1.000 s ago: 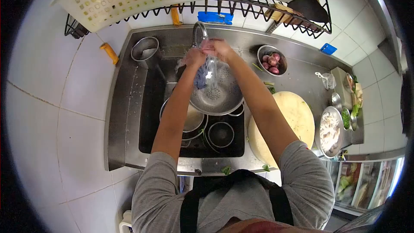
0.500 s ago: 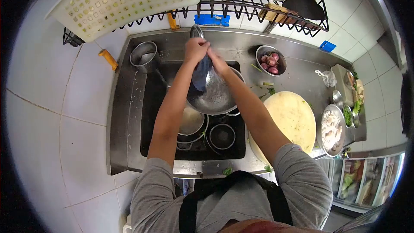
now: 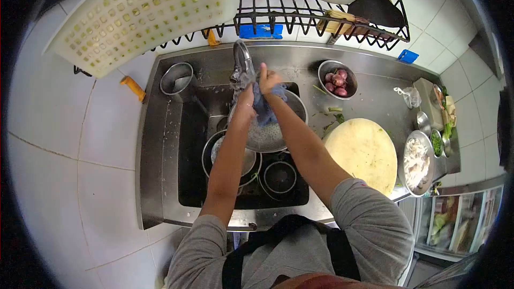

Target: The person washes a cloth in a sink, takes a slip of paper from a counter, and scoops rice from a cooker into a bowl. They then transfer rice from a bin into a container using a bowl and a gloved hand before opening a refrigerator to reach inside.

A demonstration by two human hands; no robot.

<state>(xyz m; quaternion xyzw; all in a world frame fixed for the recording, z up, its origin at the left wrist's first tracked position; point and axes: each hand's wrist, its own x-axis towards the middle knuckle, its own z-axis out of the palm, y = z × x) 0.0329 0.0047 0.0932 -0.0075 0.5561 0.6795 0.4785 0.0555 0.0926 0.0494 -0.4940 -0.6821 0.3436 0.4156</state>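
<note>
A wet blue-grey cloth (image 3: pixel 263 111) hangs between my hands under the metal faucet (image 3: pixel 242 56). Water runs from the spout near my left hand (image 3: pixel 247 98), whose fingers are closed on the cloth. My right hand (image 3: pixel 271 82), thumb raised, grips the cloth's upper right side; part of its fingers is hidden. Below both hands is a round metal basin (image 3: pixel 294 108) with foamy water. Beneath my left forearm, a metal pot (image 3: pixel 251 177) sits in the sink (image 3: pixel 190 192).
On the counter to the right are a bowl of red onions (image 3: pixel 338 82), a round cutting board (image 3: pixel 361 155) and a bowl of pale sliced food (image 3: pixel 417 163). A metal container (image 3: pixel 177 79) stands at the left. A perforated white basket (image 3: pixel 144 16) hangs over the wire rack (image 3: pixel 300 13).
My hands have come down and slightly apart from beside the faucet, spreading the cloth under the water. The hanging cloth has shifted right, and the sink's left side shows more.
</note>
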